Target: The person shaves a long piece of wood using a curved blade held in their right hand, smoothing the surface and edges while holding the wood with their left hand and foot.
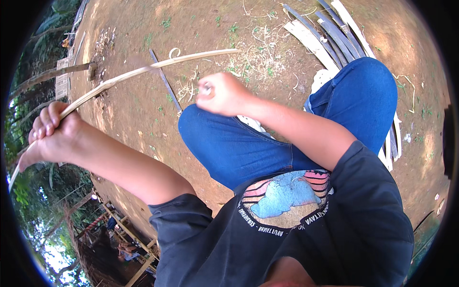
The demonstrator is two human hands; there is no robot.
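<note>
One long, pale strip (110, 83), apparently split wood or bamboo, is held by the left hand (56, 126) at the left of the scene. Shaving work seems to be under way and only partly done: a thin curl (179, 50) is seen standing from the strip toward its right end, and loose shavings (258, 62) are scattered over the bare ground (129, 26) on the far side. What is left cannot be fixed exactly; the strip's smoothness is not shown clearly, and more paring is suggested by the attached curl. At the far right, several pale and dark slats (313, 45) are laid together, though whether they are finished or waiting cannot be told.

The strip is passed through the left hand, whose fingers are wrapped firmly round it, with a short tail left on the near side and the longer part extended, gently bowed, to the far right. The right hand (224, 95) is blurred and kept apart from the strip, just to its near side, above the blue-clad left knee (205, 134). Its fingers are curled into a fist, in which a small pale object (207, 89) appears to be clasped; its kind cannot be told.
</note>
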